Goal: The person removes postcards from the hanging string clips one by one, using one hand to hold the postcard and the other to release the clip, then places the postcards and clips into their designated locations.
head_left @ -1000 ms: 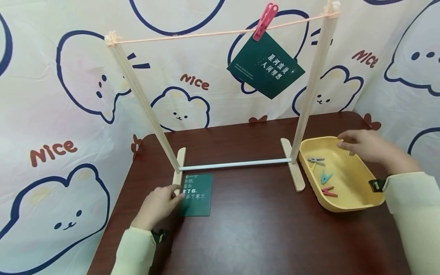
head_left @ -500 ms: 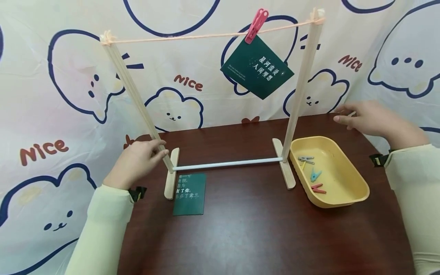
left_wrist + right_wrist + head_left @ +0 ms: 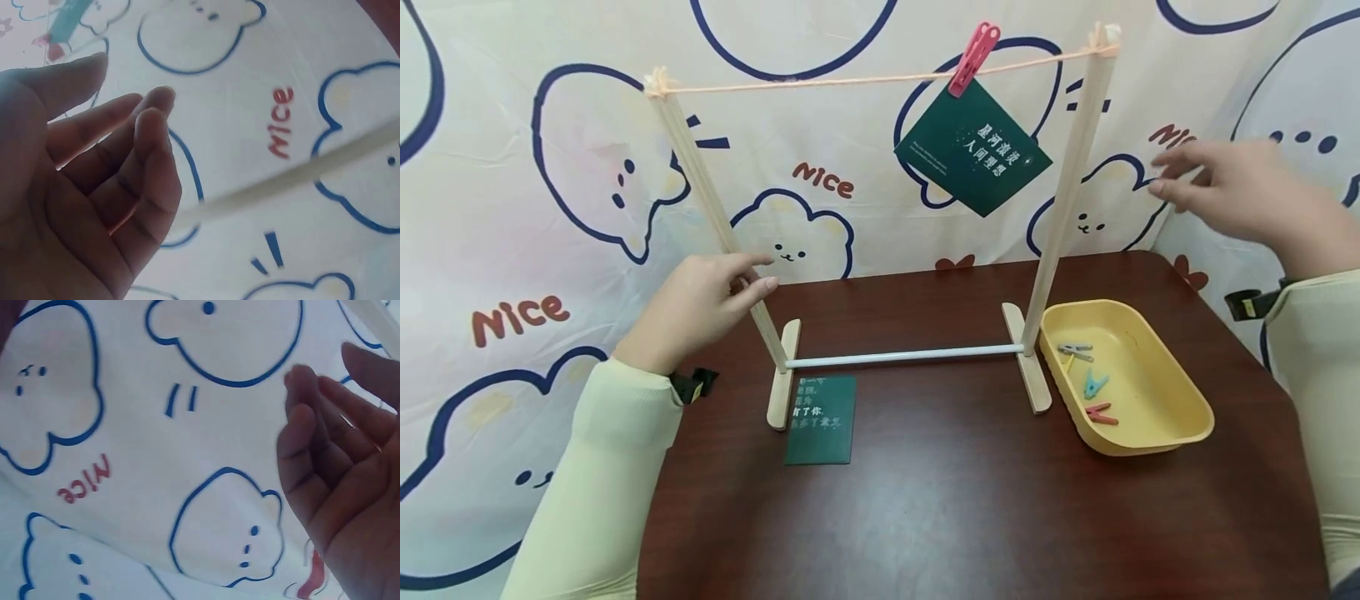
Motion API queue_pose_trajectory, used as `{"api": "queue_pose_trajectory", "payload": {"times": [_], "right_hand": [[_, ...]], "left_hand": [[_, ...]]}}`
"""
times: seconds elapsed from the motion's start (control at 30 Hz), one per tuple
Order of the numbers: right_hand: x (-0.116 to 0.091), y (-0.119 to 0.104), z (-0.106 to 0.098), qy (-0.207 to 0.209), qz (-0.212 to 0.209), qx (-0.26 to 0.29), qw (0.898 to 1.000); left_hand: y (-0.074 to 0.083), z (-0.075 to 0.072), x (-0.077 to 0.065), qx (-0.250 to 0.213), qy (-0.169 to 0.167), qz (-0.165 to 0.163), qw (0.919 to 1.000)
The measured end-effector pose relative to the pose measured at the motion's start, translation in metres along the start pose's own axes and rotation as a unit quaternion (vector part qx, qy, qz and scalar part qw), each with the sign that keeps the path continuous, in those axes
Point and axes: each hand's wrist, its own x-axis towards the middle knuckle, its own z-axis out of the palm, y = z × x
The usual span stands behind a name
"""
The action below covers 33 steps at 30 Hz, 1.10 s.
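Observation:
In the head view my left hand [image 3: 700,304] is raised in front of the left post [image 3: 696,171] of a wooden stand. Its fingers are loosely bent and hold nothing, as the left wrist view of the hand [image 3: 119,162] also shows. My right hand [image 3: 1243,192] hovers right of the right post [image 3: 1070,192], above the basket, fingers relaxed; the palm [image 3: 350,481] is bare in the right wrist view. A dark green card [image 3: 981,154] hangs by one corner from the cord [image 3: 820,82] under a pink clothespin [image 3: 974,58]. Another green card [image 3: 822,429] lies on the table.
A yellow basket [image 3: 1157,400] at the right holds a grey clothespin [image 3: 1075,350], a blue one [image 3: 1094,385], a red one [image 3: 1102,414] and a bit of yellow. A white bar [image 3: 902,357] joins the two wooden feet. Patterned cloth walls surround the brown table [image 3: 925,517].
My left hand has left the card on the table and risen to the left post. The right hand has lifted from over the basket, up and slightly right. The head view has shifted a little.

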Motion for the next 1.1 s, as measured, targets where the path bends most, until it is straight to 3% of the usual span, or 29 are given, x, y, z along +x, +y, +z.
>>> {"api": "queue_pose_trajectory", "payload": {"times": [0.27,0.5,0.63,0.83,1.1], "right_hand": [[0.005,-0.032,-0.033,0.076,0.006,0.032,0.997],[0.008,-0.049,-0.052,0.152,-0.024,0.024,0.988],[0.011,-0.068,-0.059,0.192,-0.024,0.076,0.978],[0.016,-0.091,-0.068,0.177,0.013,0.175,0.968],[0.021,-0.11,-0.065,0.151,-0.033,0.19,0.97]], "left_hand": [[0.015,-0.009,0.038,-0.013,0.021,0.059,0.998],[0.02,-0.009,0.055,-0.059,0.054,0.054,0.9954],[0.027,-0.01,0.059,-0.076,0.076,0.045,0.9931],[0.043,-0.01,0.072,-0.081,0.084,0.034,0.9926],[0.061,-0.002,0.098,-0.089,0.089,0.047,0.9909]]}}
